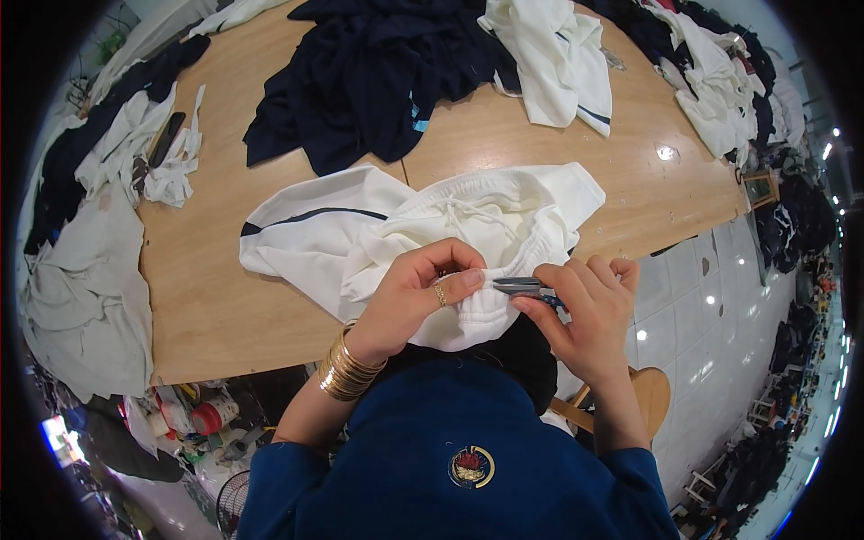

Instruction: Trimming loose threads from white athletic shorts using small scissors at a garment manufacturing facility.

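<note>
White drawstring shorts [468,229] trimmed at the near table [216,306] edge.
Left hand [418,292] pinches the elastic waistband; right hand [585,301] clenches thread snips [522,287] at the fold. The fabric looks soft, light and limp; best held by the thicker, gathered waistband.

Shorts [450,234] on the table [225,306] before the person, thread snips [522,288] at their near edge, garment heaps [378,72] behind

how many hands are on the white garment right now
2. The left hand pinches the elastic waistband of the white garment at the table's near edge; the right hand holds small thread snips against it.
</note>
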A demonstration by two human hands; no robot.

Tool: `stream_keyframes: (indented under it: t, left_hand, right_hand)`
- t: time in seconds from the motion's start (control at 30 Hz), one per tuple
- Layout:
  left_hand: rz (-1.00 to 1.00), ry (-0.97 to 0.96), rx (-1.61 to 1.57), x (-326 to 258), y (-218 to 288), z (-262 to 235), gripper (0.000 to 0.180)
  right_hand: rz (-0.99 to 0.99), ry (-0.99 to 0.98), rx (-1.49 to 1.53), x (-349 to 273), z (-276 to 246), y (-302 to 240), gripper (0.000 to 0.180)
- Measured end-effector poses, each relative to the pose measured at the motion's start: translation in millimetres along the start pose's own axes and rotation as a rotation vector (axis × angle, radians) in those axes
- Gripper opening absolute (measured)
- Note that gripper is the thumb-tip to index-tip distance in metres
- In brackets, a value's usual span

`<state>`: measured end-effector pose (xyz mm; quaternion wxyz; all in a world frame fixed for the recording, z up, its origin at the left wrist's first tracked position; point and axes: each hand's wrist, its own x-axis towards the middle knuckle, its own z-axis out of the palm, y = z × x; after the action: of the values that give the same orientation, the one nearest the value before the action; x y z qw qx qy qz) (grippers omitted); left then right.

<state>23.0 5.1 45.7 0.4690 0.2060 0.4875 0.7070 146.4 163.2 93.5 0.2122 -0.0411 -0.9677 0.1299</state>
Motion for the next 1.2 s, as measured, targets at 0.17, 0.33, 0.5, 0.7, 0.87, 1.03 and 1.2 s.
stream_keyframes:
  t: [0.17,0.33,0.5,0.7,0.87,1.03,1.2]
  left_hand:
    - [0.009,-0.006,0.029,-0.5,0.3,0.7,0.013]
    - [0.024,-0.005,0.016,-1.5,0.7,0.3,0.011]
    - [0.039,0.031,0.075,-5.5,2.6,-8.5,0.010]
    - [0.012,0.075,0.036,-12.0,3.4,-20.0,0.009]
    - [-0.030,0.008,0.156,-10.1,9.8,-19.3,0.008]
    - [0.012,-0.089,0.510,-0.7,51.6,-28.5,0.006]
    - [0.038,0.028,0.780,1.1,96.7,-84.5,0.015]
  right_hand:
    - [-0.013,0.006,-0.022,0.4,0.8,-0.6,0.025]
    - [0.046,0.011,0.115,-1.2,0.4,5.5,0.024]
    - [0.612,0.247,0.737,0.3,3.9,23.7,0.017]
    - [0.881,0.198,0.756,-8.7,9.6,80.5,0.012]
    - [0.562,-0.125,0.695,6.2,16.5,80.7,0.021]
    - [0.263,-0.580,0.884,25.5,43.8,90.3,0.031]
    - [0.225,-0.639,0.407,53.4,35.3,100.1,0.034]
